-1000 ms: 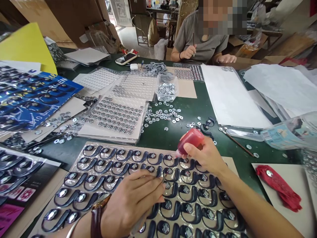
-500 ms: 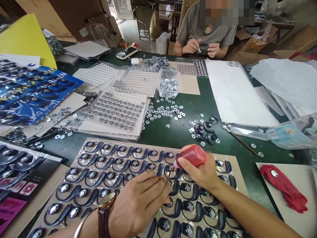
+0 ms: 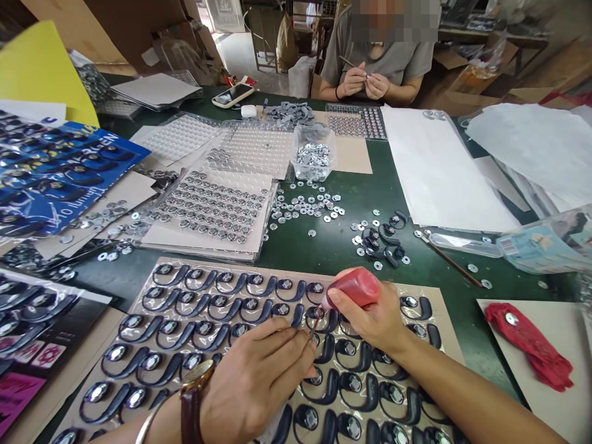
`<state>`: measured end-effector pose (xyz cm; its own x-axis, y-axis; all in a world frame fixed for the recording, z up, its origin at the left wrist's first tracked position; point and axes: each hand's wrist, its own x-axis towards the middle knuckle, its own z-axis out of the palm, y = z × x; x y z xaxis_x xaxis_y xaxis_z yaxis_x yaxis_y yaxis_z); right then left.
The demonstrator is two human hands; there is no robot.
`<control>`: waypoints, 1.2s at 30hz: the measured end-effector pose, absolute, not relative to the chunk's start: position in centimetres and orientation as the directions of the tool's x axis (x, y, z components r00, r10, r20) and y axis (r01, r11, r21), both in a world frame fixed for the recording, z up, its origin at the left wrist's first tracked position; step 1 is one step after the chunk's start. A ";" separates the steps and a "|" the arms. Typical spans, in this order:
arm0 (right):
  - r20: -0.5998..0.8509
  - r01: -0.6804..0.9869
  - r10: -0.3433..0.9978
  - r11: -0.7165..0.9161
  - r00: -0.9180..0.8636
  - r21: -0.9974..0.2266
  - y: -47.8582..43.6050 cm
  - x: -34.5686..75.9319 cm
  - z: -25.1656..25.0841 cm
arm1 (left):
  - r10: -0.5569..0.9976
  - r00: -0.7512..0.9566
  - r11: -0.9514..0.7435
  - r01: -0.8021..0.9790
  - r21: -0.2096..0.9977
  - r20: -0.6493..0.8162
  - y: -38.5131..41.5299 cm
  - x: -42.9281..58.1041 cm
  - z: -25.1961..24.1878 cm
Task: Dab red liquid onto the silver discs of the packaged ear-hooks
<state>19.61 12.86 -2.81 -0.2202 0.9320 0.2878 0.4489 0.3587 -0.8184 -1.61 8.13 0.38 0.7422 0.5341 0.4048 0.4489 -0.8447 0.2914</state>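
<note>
My right hand (image 3: pixel 370 314) is wrapped around a squeeze bottle (image 3: pixel 354 290) of red liquid. The bottle lies tilted, its narrow nozzle pointing left and down at a dark ear-hook-shaped piece (image 3: pixel 329 320) with a shiny round disc. My left hand (image 3: pixel 263 370), fingers pressed together, reaches in from the lower left. A thin dark stick (image 3: pixel 315 327) runs from its fingertips to that same disc; the grip itself is partly hidden. Beneath both hands is a cardboard sheet (image 3: pixel 446 308) bearing rows of these pieces under clear film.
Loose metal washers (image 3: pixel 305 206) lie beyond the sheet, near a clear tub (image 3: pixel 314 154) of more parts. Trays of discs (image 3: pixel 213 203) stand left of it. At right are a red cloth (image 3: pixel 531 348) and white paper (image 3: pixel 444 166). Across the table sits a co-worker (image 3: pixel 377 68).
My hands, the bottle and the stick keep nearly the same place over the sheet. The view has shifted slightly. Across the table, the co-worker's hands have come together.
</note>
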 end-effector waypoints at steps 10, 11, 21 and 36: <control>0.295 0.396 0.944 0.330 -0.148 -0.857 12.7 19.8 -2.7 | 0.555 0.727 -0.828 0.437 0.352 0.403 8.3 -1.5 0.6; 0.293 0.410 0.945 0.328 -0.149 -0.851 12.7 19.8 -2.7 | 0.554 0.727 -0.829 0.433 0.355 0.407 8.4 -1.4 0.7; 0.240 0.459 0.958 0.284 -0.154 -0.842 12.9 19.8 -2.9 | 0.570 0.705 -0.817 0.426 0.389 0.422 8.5 -1.5 0.8; 0.193 0.456 0.964 0.257 -0.183 -0.852 12.9 20.1 -2.3 | 0.608 0.722 -0.770 0.434 0.468 0.331 8.4 -2.3 0.1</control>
<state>20.06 12.93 -2.33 -0.1831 0.9640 0.1928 0.4558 0.2570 -0.8522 -2.26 8.43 0.08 0.7216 0.6079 0.3312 0.4338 -0.7700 0.4680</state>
